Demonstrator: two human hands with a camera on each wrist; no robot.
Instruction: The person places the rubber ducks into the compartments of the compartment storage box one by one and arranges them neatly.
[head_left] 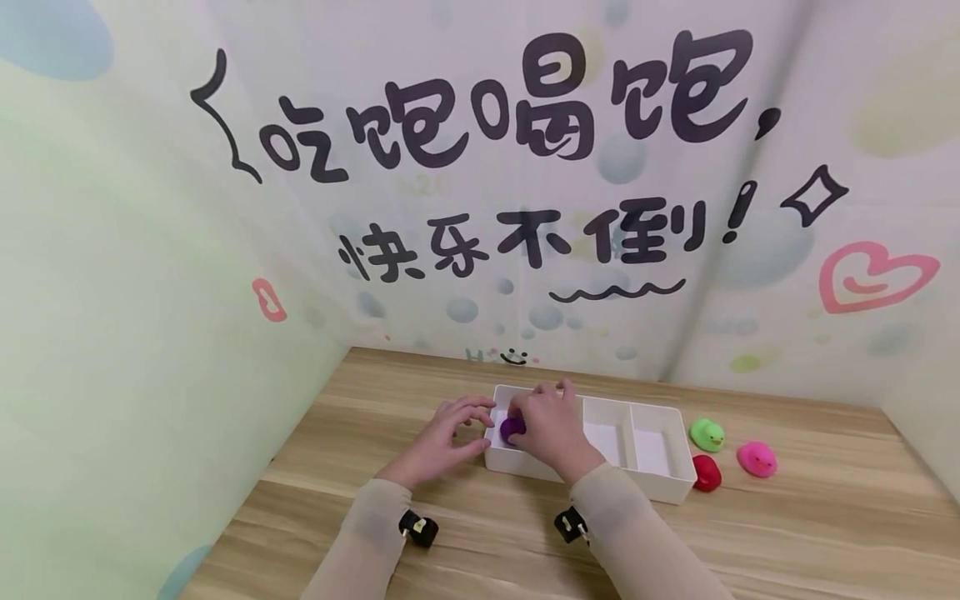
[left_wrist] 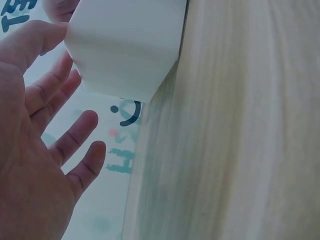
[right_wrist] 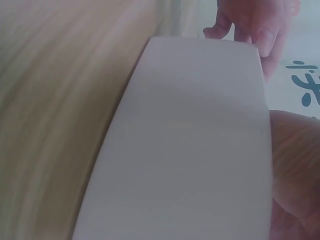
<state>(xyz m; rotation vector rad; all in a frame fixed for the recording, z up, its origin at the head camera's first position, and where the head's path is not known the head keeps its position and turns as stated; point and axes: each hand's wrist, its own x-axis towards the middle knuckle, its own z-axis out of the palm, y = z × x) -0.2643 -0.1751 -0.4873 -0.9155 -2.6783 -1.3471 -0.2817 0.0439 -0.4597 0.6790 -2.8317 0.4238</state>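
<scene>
1. We are recording the right hand over the left end of the white tray, its thumb and a finger pinching the purple piece. The piece is sitting low inside the leftmost part of the tray; the hand is covering some of it, so we are not making out its full shape.
2. We are noting the left hand beside the tray's left end, fingers parted and loosely bent, gripping nothing. In the left wrist view one digit is overlapping the tray's edge; we are not able to tell whether it is touching or only near.
3. We are seeing two bare compartments toward the tray's right. Beyond that end, the red piece is lying at the tray's near corner, the green duck just behind it and the pink duck farther right, all on the desk.
4. We are judging the step in hand to be setting the purple piece into the left compartment; a single moment is not ruling out lifting it.
5. If placing, we are expecting the next move to call for parting the fingers and raising them straight up, without catching the tray's walls.
</scene>
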